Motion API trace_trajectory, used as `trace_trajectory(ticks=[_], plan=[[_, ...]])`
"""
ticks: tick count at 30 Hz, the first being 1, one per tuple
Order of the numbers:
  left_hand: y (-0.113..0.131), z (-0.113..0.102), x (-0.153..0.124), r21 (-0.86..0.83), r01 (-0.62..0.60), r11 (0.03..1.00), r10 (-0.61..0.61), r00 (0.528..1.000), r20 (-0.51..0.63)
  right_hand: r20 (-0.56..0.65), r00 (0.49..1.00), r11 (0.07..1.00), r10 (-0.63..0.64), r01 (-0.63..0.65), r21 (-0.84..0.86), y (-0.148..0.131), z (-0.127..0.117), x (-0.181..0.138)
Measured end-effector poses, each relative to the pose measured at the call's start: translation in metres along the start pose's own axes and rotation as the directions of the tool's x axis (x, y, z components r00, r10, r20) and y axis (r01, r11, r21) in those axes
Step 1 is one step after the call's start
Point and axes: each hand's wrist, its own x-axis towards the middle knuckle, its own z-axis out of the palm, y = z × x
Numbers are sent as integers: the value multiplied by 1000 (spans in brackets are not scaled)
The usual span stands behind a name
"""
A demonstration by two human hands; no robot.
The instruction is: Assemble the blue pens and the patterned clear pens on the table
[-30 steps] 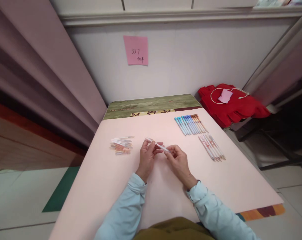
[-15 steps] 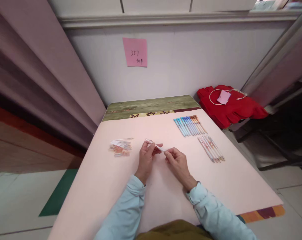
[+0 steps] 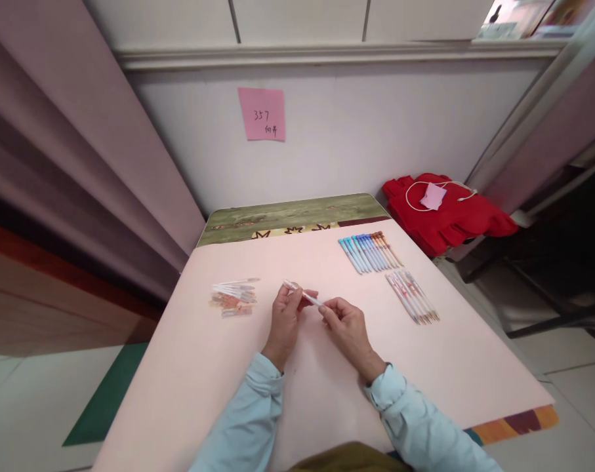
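A slim white pen (image 3: pixel 311 299) with a patterned barrel slants between my two hands, above the middle of the table. My left hand (image 3: pixel 285 322) is closed around its upper barrel. The fingertips of my right hand (image 3: pixel 345 328) pinch the lower end, hiding the tip. To the left lies a loose pile of pen parts (image 3: pixel 234 288), whitish tubes on top of clear and orange-brown pieces. On the right are a row of blue, purple and brown pens (image 3: pixel 369 253) and, nearer me, a row of white patterned pens (image 3: pixel 411 297).
The pale pink table cover (image 3: pixel 376 419) leaves a green wood-patterned strip (image 3: pixel 292 213) showing at the back. A pink note (image 3: pixel 262 115) is stuck to the white wall. Red cloth (image 3: pixel 445 223) with a white cable (image 3: pixel 415 196) lies beyond the right back corner.
The view has shifted slightly. Both hands keep their grip on the pen, and more of its lower part shows between them. The piles and rows on the table look the same.
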Motion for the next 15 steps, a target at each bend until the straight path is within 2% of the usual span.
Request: trace_trajectory(ticks=[3, 6, 11, 15], plan=[[0, 0, 0, 16, -33, 999, 32, 999, 24, 59, 998, 999, 34, -35, 11, -1, -1, -1], [-1, -1, 1, 63, -38, 997, 38, 999, -2, 59, 998, 988, -33, 42, -146, -5, -2, -1], [-6, -5, 5, 131, -2, 991, 18, 993, -120, -10, 965, 858, -263, 229, -460, -7, 0, -2], [-7, -3, 4, 144, 48, 988, -34, 994, -103, 39, 945, 760, -326, 286, -584, -11, 2, -2]])
